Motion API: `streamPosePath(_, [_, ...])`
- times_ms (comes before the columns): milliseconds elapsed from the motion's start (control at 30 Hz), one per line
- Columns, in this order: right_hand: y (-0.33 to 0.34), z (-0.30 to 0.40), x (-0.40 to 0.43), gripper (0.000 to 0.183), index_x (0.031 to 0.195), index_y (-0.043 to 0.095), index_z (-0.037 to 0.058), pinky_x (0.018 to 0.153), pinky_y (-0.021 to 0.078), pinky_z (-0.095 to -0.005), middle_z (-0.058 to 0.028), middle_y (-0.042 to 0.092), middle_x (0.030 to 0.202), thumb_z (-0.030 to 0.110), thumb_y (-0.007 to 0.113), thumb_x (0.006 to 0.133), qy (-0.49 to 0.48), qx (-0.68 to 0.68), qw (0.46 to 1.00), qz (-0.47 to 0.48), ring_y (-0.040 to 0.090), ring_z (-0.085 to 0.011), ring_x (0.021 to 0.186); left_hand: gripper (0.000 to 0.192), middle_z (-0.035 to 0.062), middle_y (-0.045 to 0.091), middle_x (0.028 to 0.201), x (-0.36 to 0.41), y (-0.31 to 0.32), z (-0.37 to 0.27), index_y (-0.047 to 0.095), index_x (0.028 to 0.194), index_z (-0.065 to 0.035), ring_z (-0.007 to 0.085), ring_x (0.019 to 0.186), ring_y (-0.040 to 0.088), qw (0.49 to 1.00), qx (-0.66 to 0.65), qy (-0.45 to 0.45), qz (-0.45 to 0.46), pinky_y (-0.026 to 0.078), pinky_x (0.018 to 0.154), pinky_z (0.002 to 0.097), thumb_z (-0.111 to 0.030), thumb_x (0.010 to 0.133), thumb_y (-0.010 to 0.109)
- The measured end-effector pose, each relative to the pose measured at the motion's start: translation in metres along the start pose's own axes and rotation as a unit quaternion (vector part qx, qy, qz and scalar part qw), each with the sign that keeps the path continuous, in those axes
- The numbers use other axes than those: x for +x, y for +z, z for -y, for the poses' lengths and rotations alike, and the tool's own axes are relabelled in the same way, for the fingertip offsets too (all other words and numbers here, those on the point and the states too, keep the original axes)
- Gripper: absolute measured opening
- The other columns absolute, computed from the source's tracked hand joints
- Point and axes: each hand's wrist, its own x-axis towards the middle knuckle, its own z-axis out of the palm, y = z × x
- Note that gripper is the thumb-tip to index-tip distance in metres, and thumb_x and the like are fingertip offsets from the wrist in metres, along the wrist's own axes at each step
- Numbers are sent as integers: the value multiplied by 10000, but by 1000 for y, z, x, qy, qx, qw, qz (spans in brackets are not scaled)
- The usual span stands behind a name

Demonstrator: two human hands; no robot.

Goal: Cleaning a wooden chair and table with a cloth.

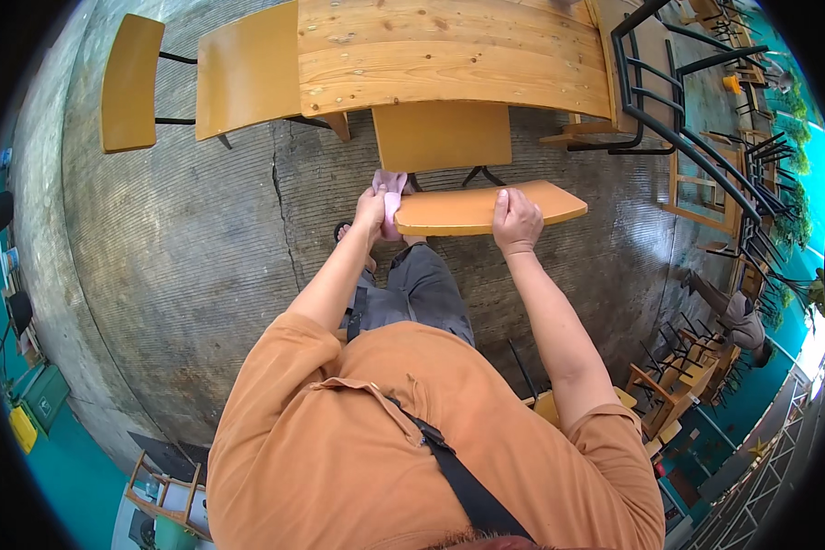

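Note:
A wooden chair with a curved backrest [454, 206] and a wooden seat [443, 137] stands in front of me, the seat partly under the edge of a pine table [454, 62]. My left hand [370, 208] holds a pink cloth [392, 206] at the left end of the backrest. Part of the cloth hangs beyond my fingers. On the backrest's right half, my right hand [518, 220] grips the near edge, thumb on top and the other fingers partly hidden.
Another wooden chair [247, 75] stands at the table's left end. Black metal chair legs [660, 89] stick up at the right. Stacked chairs and tables [687, 371] line the far right, where a person [739, 320] bends over. A crack [282, 199] runs along the grooved concrete floor.

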Motion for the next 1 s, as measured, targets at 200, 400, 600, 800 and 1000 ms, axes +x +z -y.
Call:
streamPosePath(200, [2,-20,-5,231,780,589,95,672,442,-454,-101,618,748,244,510,937,4,-16,1000,8,610,-330,712,424,175,751,985,35,45,-54,727,1092,14,294,869,717,866,499,19,21,551,788,412,-375,958,622])
streamPosePath(400, [-2,-18,-2,216,775,597,102,678,439,-439,-86,621,741,243,524,921,9,10,1000,-9,614,-308,714,391,170,732,887,-21,117,-90,706,1103,-2,258,747,674,778,569,121,236,527,727,378,-358,1004,580])
streamPosePath(600, [-2,-19,-2,315,1102,647,86,782,471,-423,-100,658,973,286,564,875,16,60,997,-40,653,-300,885,358,201,702,1064,-64,168,-71,657,1225,-36,351,1005,675,656,596,308,346,522,876,426,-301,1020,530])
streamPosePath(800, [-4,-18,-2,404,1202,636,70,839,481,-420,-102,641,1113,304,573,879,14,54,997,-61,646,-283,989,414,243,681,1180,-5,193,-51,656,1216,-27,414,1103,640,607,735,146,265,501,933,473,-345,1020,477])
streamPosePath(1000, [-7,-26,-1,466,1249,615,52,895,477,-424,-124,644,1182,371,578,911,25,91,993,-77,641,-300,1070,341,240,713,1081,-47,218,-76,655,1178,-1,361,991,696,651,677,138,315,545,875,427,-282,1006,563])
